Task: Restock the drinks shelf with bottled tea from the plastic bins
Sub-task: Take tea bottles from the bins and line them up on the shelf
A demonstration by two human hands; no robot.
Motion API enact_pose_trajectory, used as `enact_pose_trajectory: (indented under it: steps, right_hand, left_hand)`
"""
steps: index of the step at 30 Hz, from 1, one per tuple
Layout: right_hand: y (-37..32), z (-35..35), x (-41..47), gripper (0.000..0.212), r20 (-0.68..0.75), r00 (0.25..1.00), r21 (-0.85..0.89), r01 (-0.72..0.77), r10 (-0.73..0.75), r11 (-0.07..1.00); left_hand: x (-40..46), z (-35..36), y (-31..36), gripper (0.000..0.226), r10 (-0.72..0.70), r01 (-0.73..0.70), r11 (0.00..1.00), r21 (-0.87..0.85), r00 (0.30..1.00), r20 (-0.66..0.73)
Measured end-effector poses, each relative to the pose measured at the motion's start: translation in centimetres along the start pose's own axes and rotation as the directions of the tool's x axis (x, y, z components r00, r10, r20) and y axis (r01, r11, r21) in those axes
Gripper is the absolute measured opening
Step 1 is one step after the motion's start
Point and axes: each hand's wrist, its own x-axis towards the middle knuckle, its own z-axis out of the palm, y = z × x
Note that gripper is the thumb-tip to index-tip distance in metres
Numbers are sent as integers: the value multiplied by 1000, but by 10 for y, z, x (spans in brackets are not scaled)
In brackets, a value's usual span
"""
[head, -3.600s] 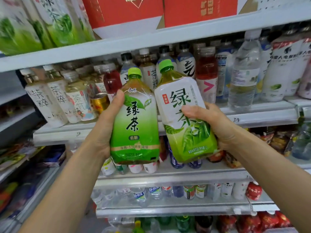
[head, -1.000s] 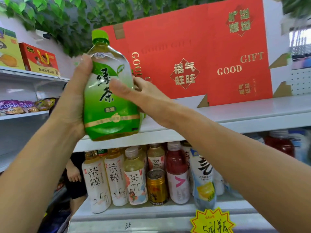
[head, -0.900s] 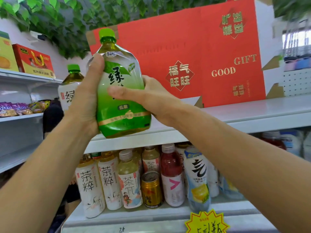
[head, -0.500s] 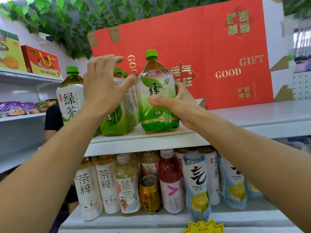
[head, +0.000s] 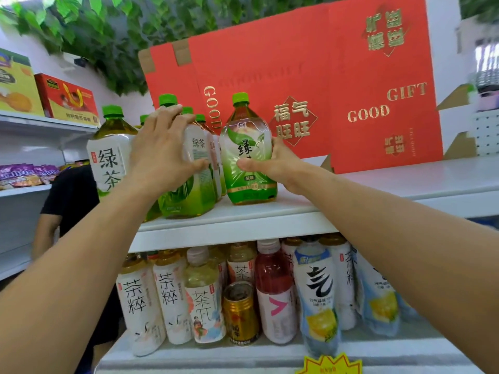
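Since half a second earlier, both hands had shifted little; the green bottle (head: 249,155) stood upright on the top shelf (head: 270,220), beside the red box (head: 324,85). Right hand (head: 275,166) held a curled grip round it. Left hand (head: 162,155) pressed spread fingers against the neighbouring bottle (head: 194,171).

Bright, even indoor light with soft shadows; motion blur smears the leaves (head: 113,28) at 11 o'clock, and wide-angle distortion bends the edges.
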Motion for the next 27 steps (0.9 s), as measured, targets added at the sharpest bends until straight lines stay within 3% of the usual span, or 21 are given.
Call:
enact_pose_trajectory:
  steps: [7,10,14,16,18,21,27]
  right_hand:
    - [-3,5,3,100,-40,998,-116,-52,48,992]
    - [-10,4,-19,105,-101,994,-323,8,-43,946]
    - [-14,-6,-86,80,-159,911,-671,184,-382,718]
    - [-7,-14,-129,65,-158,821,-820,200,-548,537]
    - [7,-21,-173,57,-176,773,-862,178,-609,475]
    - [32,-32,-232,50,-230,759,-887,94,-609,452]
    - [79,-71,-321,48,-291,857,-911,-112,-426,397]
  left_hand:
    - [2,3,-2,89,-6,6,1000,-15,1000,-5]
    - [-2,1,5,90,-29,30,999,-30,1000,9]
    - [-40,-5,34,81,30,-47,990,-133,991,-129]
    - [-75,-4,58,75,61,-110,970,-217,974,-219]
    - [-112,-1,84,70,75,-155,932,-329,967,-242]
    - [-158,7,120,62,80,-165,861,-481,978,-193]
    - [-216,28,184,54,167,-103,764,-637,985,40]
